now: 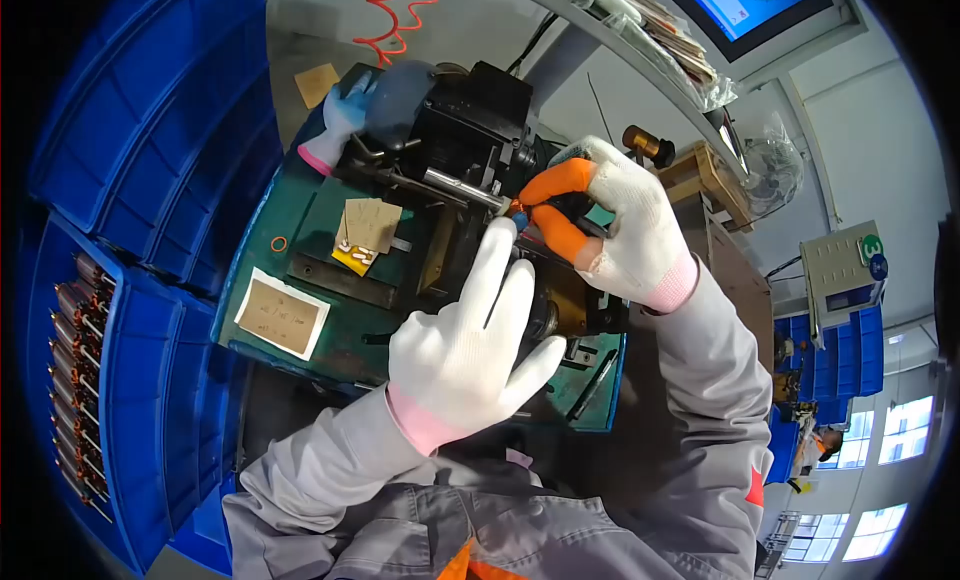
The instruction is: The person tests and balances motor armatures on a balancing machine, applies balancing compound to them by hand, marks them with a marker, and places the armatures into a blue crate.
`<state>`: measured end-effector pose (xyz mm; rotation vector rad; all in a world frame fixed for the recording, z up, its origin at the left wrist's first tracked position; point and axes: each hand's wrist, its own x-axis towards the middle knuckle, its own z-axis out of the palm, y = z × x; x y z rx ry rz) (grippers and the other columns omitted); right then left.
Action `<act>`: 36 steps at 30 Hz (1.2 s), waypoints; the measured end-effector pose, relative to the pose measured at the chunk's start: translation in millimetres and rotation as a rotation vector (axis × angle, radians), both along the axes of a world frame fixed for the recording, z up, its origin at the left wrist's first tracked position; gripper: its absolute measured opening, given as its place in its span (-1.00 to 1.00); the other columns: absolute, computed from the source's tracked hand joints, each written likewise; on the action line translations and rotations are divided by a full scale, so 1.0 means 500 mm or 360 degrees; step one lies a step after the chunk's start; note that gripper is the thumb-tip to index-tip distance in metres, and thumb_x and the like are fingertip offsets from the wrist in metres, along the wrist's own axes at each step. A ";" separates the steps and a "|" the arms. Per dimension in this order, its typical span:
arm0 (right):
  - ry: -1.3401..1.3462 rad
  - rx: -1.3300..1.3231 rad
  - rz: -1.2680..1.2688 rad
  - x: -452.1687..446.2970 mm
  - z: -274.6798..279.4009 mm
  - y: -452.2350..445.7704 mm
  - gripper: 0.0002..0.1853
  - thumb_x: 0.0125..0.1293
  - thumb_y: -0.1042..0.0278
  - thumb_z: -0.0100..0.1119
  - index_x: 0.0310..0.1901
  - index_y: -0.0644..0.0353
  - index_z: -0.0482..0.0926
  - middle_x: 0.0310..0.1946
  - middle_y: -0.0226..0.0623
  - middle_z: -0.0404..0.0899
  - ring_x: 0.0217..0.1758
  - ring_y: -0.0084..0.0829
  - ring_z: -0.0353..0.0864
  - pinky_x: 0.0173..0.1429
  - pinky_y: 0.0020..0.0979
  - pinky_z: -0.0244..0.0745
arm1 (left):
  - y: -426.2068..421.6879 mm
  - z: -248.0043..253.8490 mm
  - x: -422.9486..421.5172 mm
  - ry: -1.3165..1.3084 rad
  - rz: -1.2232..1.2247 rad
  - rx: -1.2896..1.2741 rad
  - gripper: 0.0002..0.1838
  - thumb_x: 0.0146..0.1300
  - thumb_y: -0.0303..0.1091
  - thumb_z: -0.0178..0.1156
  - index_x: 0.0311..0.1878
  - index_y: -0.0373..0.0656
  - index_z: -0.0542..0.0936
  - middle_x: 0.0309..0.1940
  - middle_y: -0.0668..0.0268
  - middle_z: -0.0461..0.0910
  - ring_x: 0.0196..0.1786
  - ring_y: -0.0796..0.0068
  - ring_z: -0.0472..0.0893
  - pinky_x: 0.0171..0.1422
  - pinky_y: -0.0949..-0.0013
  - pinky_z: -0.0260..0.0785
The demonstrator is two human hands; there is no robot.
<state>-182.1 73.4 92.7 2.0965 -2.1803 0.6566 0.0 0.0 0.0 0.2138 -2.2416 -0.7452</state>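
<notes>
My right hand (625, 215) wears a white knit glove with orange covers on the thumb and forefinger. These two fingers pinch around a small copper-and-blue part at the end of a bright metal shaft (465, 189); most of that part is hidden. The shaft lies across a black bench machine (478, 108). My left hand (462, 345), in a white glove with a pink cuff, is in front of the machine with fingers stretched out. Its forefinger tip is close to the shaft's end; whether it touches cannot be told.
Blue bins (150, 110) stack at the left, one holding several rotors (75, 370) with shafts. On the green bench top (262, 305) lie a handwritten card (283, 313), an orange ring (279, 244) and a pen-like tool (592, 385). A monitor (745, 5) hangs above.
</notes>
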 end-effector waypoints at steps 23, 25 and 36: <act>0.0715 0.0003 0.0241 0.001 -0.006 0.013 -0.73 -0.10 0.45 0.38 -0.25 0.12 0.76 -0.31 -0.30 0.51 -0.33 -0.21 0.56 -0.30 -0.23 0.50 | 0.013 -0.049 -0.012 0.0152 -0.0123 0.0190 -0.45 0.09 -0.25 0.44 0.14 -0.29 0.59 0.31 -0.16 0.51 -0.45 0.26 0.73 -0.35 0.39 0.60; 0.1039 0.0154 0.0311 0.012 0.009 0.014 -0.79 -0.10 0.45 0.37 -0.33 0.13 0.73 -0.28 -0.29 0.52 -0.30 -0.22 0.58 -0.28 -0.24 0.51 | 0.011 -0.046 -0.007 0.0101 -0.0131 0.0186 -0.45 0.09 -0.26 0.43 0.14 -0.28 0.59 0.31 -0.14 0.52 -0.46 0.27 0.71 -0.37 0.39 0.58; 0.0634 0.0279 -0.0096 0.044 0.003 0.049 -0.70 0.24 0.44 0.31 0.02 0.22 0.68 -0.15 -0.07 0.53 -0.11 -0.04 0.58 0.00 -0.16 0.55 | 0.027 -0.050 0.083 0.0274 -0.0506 0.0938 -0.54 0.32 -0.58 0.16 0.30 -0.35 0.52 0.04 0.04 0.72 -0.55 0.64 0.59 -0.41 0.53 0.48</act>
